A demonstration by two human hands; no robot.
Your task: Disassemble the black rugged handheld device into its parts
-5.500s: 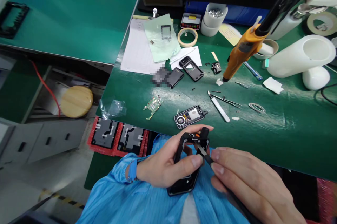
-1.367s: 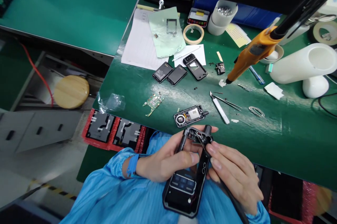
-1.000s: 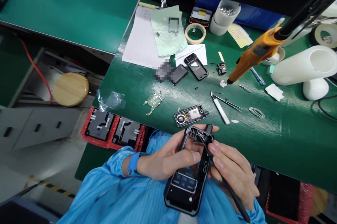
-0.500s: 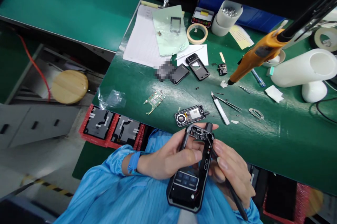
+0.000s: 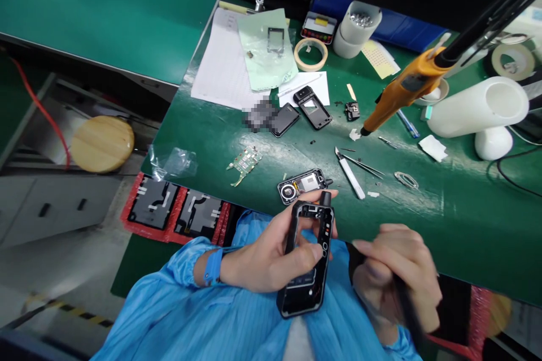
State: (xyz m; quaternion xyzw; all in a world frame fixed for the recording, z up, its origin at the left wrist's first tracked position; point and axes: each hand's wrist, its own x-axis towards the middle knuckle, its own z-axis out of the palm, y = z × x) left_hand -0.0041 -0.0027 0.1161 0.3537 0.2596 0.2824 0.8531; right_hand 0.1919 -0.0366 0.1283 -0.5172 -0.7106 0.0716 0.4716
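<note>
Two things fill your grip: left fingers clamp a black housing, keypad beside them unreadable; right fingers clasp a blurred tool.

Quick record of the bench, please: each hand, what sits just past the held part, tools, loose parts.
left hand: holds black casing, antenna stub pointing away from the person
right hand: grips dark tool, blurred, apart from the casing
just beyond: opened handset on green bench
tools: white-handled knife beside tweezers; orange driver, tip down
loose part: circuit board, left of the opened handset
</note>
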